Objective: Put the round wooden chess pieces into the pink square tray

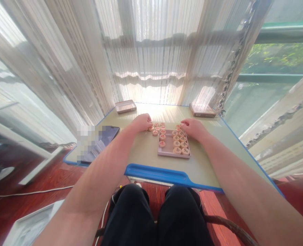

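Two hands rest on the worktop (146, 150) ahead of you. Your left hand (141, 122) lies curled at 11 o'clock from the tray (166, 150), fingertips touching the loose pieces (158, 129) heaped just beyond the tray's far left corner; whether it grips one, you cannot tell. Your right hand (194, 128) sits at 2 o'clock, fingers bent narrow against the tray's far right corner, touching the pieces there; a held piece cannot be made out. Inside the tray, packed pieces (180, 141) fill the right side in two columns and a short column stands at left, with bare floor at the near left. A phone (100, 141) lies at 9 o'clock, well apart from your left forearm. A lid (125, 106) sits at 11 o'clock by the curtain (151, 51), and a box (202, 110) at 1 o'clock, both beyond your hands.
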The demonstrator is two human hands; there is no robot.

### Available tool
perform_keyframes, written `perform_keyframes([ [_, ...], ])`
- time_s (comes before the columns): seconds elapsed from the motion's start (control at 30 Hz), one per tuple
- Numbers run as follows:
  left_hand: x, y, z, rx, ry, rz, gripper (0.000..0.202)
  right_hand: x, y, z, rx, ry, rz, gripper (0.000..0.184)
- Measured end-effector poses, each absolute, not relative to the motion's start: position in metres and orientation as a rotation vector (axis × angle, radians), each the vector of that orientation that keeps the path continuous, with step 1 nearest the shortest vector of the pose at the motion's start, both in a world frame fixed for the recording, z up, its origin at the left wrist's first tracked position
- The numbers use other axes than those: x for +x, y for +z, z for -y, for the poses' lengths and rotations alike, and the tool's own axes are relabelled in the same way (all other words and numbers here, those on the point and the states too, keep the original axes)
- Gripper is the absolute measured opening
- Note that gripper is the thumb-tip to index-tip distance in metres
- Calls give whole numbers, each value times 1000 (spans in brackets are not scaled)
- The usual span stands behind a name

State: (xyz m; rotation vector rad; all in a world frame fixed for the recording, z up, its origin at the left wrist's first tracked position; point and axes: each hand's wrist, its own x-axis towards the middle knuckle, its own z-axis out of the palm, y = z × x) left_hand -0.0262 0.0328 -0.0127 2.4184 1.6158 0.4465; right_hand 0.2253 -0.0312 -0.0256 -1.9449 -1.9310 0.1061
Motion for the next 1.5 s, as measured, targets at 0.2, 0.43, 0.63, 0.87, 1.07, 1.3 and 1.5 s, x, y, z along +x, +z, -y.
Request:
perform_keyframes([
  [0.2, -24, -15, -36, 2378, 518, -1583, 26, 226, -26, 31, -1951, 108, 1926, 36],
  [0.43, -23, -10, -31, 2363, 501, -1567, 28, 227, -26, 31, -1954, 127, 1926, 39],
  [0.63, -26, -10, -34, 2302, 470, -1613, 27, 227, -27, 30, -1936, 130, 1924, 38],
  [0.87, -25, -8, -30, 2244, 467, -1594, 29, 230, -29, 29, -1911, 143, 1927, 37],
  [1.07, -25, 8, -18, 2360, 448, -1527, 34, 232, -31, 26, -1918, 111, 1926, 34],
  [1.3, -26, 12, -11, 2491, 179, -1524, 32, 230, -31, 25, -1932, 200, 1786, 36],
  [1.5, -26, 11, -13, 2532, 141, -1456, 36, 231, -33, 25, -1918, 199, 1760, 35],
])
